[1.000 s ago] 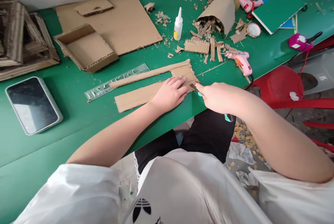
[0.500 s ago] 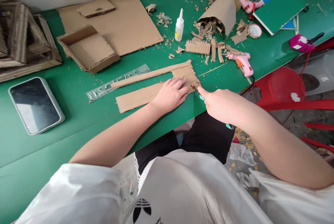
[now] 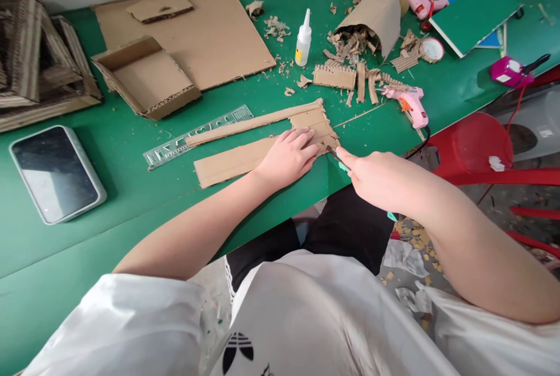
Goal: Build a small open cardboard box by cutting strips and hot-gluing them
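Note:
A flat piece of brown cardboard (image 3: 236, 161) lies near the table's front edge, with a narrow arm and a wider arm joined at its right end. My left hand (image 3: 291, 154) rests flat on the cardboard, fingers spread and pressing it down. My right hand (image 3: 374, 174) grips a teal utility knife (image 3: 343, 164), index finger stretched along it. The blade's tip meets the right end of the cardboard, close to my left fingertips. A clear stencil ruler (image 3: 196, 133) lies behind, partly under the narrow arm.
Beyond stand a white glue bottle (image 3: 303, 40), cardboard scraps (image 3: 335, 77) and a pink glue gun (image 3: 409, 101). A phone (image 3: 56, 171), an open cardboard box (image 3: 149, 78) and stacked cardboard frames (image 3: 39, 61) are on the left. A red chair (image 3: 472, 145) stands at the right.
My right hand and the knife have drawn slightly right and toward me. My left hand stays on the cardboard. The view has shifted a little.

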Tool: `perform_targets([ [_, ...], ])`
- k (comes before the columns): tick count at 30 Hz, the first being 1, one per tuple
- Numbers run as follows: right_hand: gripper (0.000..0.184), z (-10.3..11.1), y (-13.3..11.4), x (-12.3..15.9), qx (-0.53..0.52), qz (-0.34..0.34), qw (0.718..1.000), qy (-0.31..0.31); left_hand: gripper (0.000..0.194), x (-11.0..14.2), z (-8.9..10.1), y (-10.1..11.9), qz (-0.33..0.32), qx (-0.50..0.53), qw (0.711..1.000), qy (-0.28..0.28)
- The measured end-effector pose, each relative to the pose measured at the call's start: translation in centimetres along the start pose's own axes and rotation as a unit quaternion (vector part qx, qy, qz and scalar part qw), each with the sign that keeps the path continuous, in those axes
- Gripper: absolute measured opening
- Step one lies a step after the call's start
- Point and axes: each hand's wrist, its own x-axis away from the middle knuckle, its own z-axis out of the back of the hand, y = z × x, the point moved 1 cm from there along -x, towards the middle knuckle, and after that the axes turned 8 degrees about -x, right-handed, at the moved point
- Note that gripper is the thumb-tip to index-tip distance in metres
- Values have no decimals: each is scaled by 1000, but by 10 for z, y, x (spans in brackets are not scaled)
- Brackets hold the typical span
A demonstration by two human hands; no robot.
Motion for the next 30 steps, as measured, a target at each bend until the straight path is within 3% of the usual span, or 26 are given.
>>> perform_targets([
  [14,64,-3,2,-6,-7,1,1000,2,31,0,0,0,-2,-6,1000,-3],
  [30,68,-29,-6,1,27,-3,999,42,31,-1,3,0,-11,-22,1000,-2],
])
